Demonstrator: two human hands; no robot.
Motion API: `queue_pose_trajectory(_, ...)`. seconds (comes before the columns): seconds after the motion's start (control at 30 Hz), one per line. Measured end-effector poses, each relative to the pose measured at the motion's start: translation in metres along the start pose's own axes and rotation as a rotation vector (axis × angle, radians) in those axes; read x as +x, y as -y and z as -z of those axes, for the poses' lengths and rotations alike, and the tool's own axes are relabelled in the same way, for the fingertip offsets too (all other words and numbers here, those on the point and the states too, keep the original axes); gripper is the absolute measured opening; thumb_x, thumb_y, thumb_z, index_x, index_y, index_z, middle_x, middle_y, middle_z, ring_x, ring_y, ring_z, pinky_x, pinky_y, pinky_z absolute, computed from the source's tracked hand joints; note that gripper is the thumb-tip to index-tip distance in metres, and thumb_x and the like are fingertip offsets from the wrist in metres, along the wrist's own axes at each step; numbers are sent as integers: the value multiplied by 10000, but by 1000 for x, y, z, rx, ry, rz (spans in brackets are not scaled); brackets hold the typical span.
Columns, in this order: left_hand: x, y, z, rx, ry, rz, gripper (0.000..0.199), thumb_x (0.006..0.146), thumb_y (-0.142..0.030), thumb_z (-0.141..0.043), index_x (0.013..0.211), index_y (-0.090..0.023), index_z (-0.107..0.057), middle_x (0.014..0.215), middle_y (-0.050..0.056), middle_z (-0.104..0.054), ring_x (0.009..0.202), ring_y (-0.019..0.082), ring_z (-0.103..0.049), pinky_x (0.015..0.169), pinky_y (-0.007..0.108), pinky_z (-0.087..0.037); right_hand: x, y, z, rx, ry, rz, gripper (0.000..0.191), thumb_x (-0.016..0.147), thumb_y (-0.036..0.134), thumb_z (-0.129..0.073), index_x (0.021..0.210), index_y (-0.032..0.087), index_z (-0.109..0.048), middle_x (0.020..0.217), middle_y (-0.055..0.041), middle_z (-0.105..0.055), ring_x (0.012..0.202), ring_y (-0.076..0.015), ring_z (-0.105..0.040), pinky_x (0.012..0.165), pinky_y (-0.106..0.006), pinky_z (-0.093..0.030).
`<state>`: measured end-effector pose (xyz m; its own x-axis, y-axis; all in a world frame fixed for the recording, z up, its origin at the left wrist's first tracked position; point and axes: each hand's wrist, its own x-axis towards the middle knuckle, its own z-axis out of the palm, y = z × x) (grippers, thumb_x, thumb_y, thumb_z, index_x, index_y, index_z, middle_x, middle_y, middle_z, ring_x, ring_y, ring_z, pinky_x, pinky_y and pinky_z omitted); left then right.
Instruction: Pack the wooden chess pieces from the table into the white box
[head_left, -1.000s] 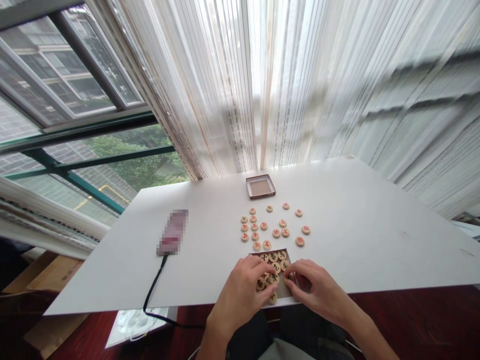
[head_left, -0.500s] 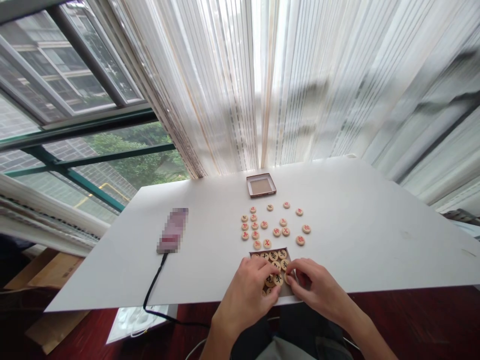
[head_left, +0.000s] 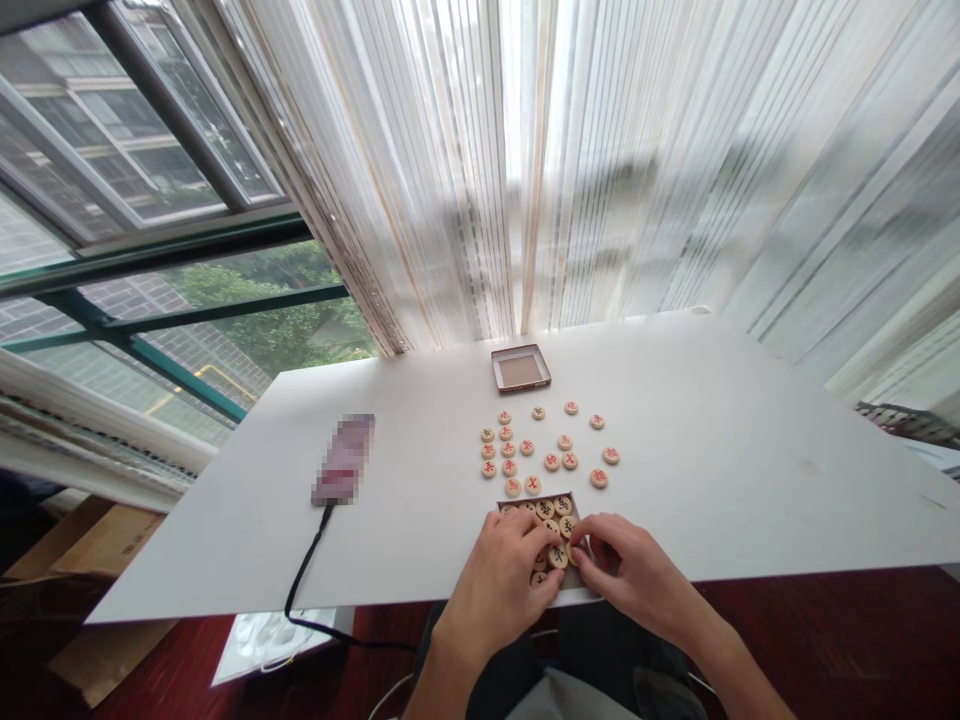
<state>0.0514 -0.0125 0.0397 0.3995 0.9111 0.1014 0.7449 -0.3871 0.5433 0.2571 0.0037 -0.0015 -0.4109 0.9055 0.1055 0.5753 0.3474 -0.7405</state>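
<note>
Round wooden Chinese chess pieces with black characters [head_left: 545,509] fill most of a shallow open box [head_left: 572,579] at the table's front edge. My left hand [head_left: 499,570] reaches over the box's left side, thumb and fingertips closed around a black-marked chess piece [head_left: 557,556]. From the right, my right hand [head_left: 634,568] pinches another chess piece [head_left: 573,553], mostly hidden by the fingers, at the right side of the box. Beyond the box lie several loose pieces with red characters [head_left: 508,449]. Among them are a couple of black-marked pieces [head_left: 538,412].
A shallow box lid [head_left: 520,371] lies open side up near the curtain [head_left: 450,180]. On the left of the white table [head_left: 750,440], a blurred-out phone-like object [head_left: 344,460] has a black cable [head_left: 304,580] running over the front edge.
The piece at my left fingertips has shifted slightly right and turned, so the two held pieces sit closer together. Both hands stay over the box.
</note>
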Motion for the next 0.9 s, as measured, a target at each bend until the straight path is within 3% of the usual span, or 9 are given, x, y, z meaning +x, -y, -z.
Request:
queue_pose_trajectory(0.37,1,-2,1,28,8,-24,91,876,-207,-678,950,-246,-642,970,-5,-678,963,204,-602,908,379,-415,0,2,1,-4,17,-3,72,915,218,-561,921,232,-632,740,13,-569,692,-164,-542,666,-280,-428)
queue_pose_trajectory(0.9,2,-1,0,30,-16,-11,163,845,-208,-726,973,-257,-637,996,-17,-679,969,206,-603,900,385,-418,1,9,6,-19,37,-25,161,822,172,-625,973,226,-617,743,27,-546,701,-166,-536,672,-281,-433)
